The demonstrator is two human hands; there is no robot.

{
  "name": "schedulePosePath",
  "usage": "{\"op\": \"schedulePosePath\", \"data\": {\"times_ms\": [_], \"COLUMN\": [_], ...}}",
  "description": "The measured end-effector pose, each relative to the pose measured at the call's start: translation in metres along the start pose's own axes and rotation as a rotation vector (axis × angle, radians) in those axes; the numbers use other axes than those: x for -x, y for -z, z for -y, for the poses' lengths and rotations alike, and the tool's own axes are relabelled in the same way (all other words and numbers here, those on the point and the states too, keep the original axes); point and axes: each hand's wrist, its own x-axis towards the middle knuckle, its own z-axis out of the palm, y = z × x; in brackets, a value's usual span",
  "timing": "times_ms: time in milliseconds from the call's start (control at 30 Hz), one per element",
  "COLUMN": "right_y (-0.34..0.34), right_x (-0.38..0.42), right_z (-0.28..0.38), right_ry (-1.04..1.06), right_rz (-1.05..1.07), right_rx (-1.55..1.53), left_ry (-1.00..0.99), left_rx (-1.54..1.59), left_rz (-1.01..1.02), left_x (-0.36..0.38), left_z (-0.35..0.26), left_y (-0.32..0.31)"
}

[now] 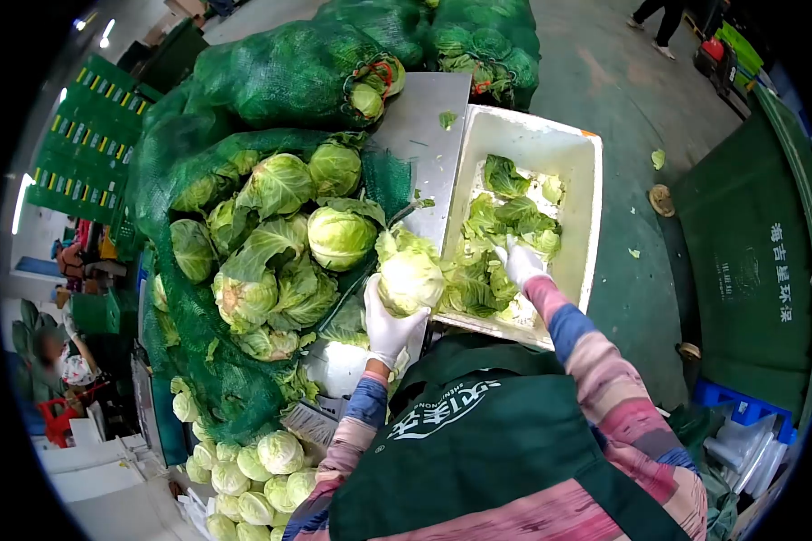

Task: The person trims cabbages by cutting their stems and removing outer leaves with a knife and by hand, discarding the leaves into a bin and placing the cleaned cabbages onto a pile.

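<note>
My left hand, in a white glove, holds a pale trimmed cabbage at the left edge of the white foam box. Over the box is my gloved right hand, its fingers pointing down at the loose green leaves; whether it grips one is hard to tell. To the left, an open green net bag bears several cabbages, some with outer leaves hanging loose. A dark blade-like tool lies by the metal table's left side.
Full net bags stand at the far side. Several trimmed cabbages are piled at lower left. A large green bin is on the right. One person sits at far left; another person's legs show at top right.
</note>
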Motion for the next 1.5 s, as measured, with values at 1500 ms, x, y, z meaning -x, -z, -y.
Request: {"op": "schedulePosePath", "data": {"times_ms": [1500], "right_y": [0.059], "right_x": [0.065], "right_z": [0.112], "right_ry": [0.489], "right_rz": [0.051], "right_rx": [-0.207], "left_ry": [0.028], "left_rx": [-0.181], "left_rz": [0.185], "left_x": [-0.024], "left_z": [-0.001], "left_y": [-0.003]}}
